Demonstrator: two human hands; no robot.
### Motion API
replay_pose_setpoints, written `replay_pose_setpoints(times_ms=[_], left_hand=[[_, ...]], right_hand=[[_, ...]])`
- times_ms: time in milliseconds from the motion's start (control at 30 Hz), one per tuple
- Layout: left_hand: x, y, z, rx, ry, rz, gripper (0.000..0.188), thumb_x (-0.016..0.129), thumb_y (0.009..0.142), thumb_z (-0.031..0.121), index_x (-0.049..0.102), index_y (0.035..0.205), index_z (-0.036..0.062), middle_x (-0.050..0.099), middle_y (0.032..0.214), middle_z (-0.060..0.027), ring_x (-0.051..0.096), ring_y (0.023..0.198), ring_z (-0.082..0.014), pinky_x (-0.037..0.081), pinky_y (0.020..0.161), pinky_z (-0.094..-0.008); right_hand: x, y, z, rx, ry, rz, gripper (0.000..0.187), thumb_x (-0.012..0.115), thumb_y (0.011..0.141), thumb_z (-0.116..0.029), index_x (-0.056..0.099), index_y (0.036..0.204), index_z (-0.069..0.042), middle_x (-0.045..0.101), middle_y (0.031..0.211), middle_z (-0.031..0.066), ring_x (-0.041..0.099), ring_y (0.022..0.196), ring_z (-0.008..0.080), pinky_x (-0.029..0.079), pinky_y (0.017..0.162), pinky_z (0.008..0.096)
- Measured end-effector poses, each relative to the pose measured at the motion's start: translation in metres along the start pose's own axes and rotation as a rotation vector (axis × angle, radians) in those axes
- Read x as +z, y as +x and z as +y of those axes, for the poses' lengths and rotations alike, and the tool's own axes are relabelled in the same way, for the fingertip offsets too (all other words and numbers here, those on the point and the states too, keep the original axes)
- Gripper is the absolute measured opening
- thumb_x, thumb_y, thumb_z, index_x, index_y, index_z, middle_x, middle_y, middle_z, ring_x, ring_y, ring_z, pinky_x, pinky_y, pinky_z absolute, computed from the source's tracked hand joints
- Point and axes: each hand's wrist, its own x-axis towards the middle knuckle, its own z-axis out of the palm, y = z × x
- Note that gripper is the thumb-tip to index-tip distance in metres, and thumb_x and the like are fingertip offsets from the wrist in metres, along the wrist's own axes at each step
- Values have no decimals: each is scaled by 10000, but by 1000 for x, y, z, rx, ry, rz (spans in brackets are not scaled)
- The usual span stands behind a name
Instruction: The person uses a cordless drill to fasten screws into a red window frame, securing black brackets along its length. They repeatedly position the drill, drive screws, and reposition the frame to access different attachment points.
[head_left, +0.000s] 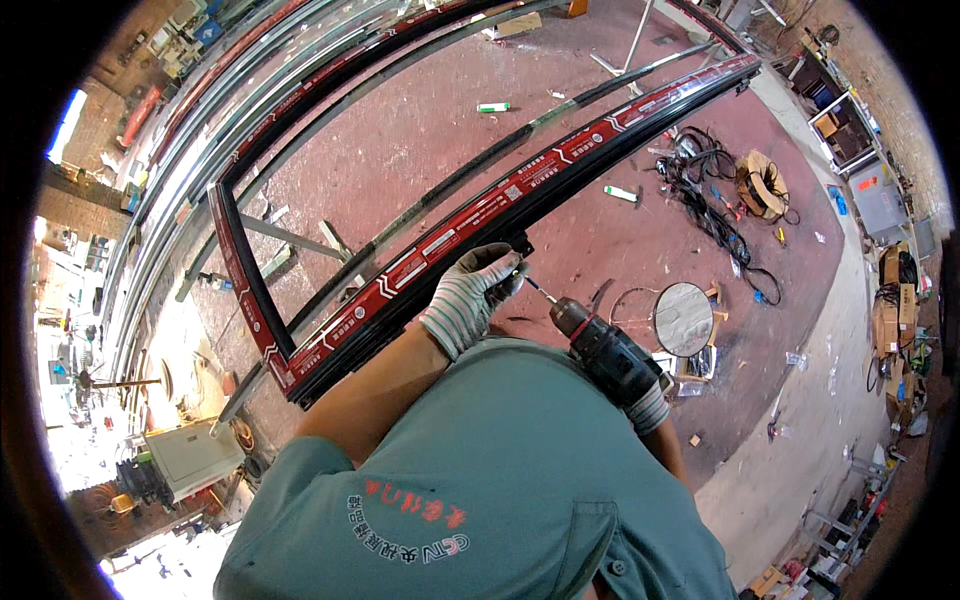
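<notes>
My right hand, in a striped work glove, grips a black and dark-red cordless drill. Its thin bit points up and left toward my other hand. My left hand, gloved in grey with white and green stripes, is closed in a pinch close to the bit's tip. Whatever small thing lies between those fingertips is too small to make out. Just beyond them runs the near side of a long black frame covered in red printed film. A small black fitting sticks out from its edge near my left fingers.
Several long metal profiles lie at the left. On the red floor to the right are tangled black cables, a cable reel and a round grey disc. Boxes line the right wall. A metal cabinet stands lower left.
</notes>
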Motion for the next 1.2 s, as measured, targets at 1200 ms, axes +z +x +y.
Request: replay_pose_setpoints(times_ms=[1200], left_hand=[[-17,32,22,-46,408,-122,420,701,811,43,540,1197,22,668,1023,-125,652,952,-213,552,809,-317]], right_hand=[[28,3,-11,413,693,33,303,669,808,-63,613,1105,-43,654,1005,8,599,879,107,502,810,275]])
